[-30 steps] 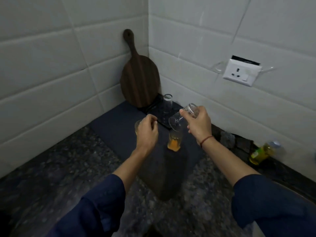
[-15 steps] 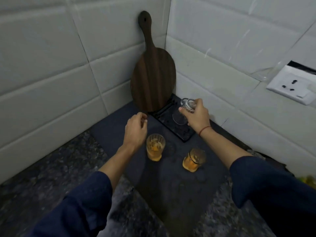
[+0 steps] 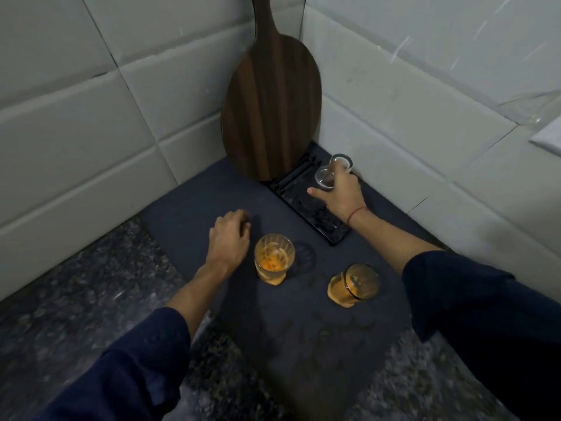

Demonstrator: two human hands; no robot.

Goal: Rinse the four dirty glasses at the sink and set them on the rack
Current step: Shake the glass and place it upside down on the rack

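My right hand point(image 3: 341, 192) grips a clear glass point(image 3: 324, 177) upside down over the black rack point(image 3: 329, 230) in the corner. Another clear glass point(image 3: 342, 161) stands inverted on the rack just behind it. Two dirty glasses with orange residue stand on the dark mat point(image 3: 197, 205): a ribbed one point(image 3: 274, 258) in the middle and a smoother one point(image 3: 355, 287) to its right. My left hand point(image 3: 230, 238) hovers just left of the ribbed glass, fingers curled, holding nothing.
A dark wooden paddle board point(image 3: 270, 113) leans in the tiled corner behind the rack. Speckled granite counter point(image 3: 76, 299) surrounds the mat. The edge of a white wall socket point(image 3: 546, 141) shows at the right.
My right hand has carried the clear glass lower toward the rack, beside the inverted glass. My left hand has let go of the ribbed glass and sits beside it. The view has tilted down and closer.
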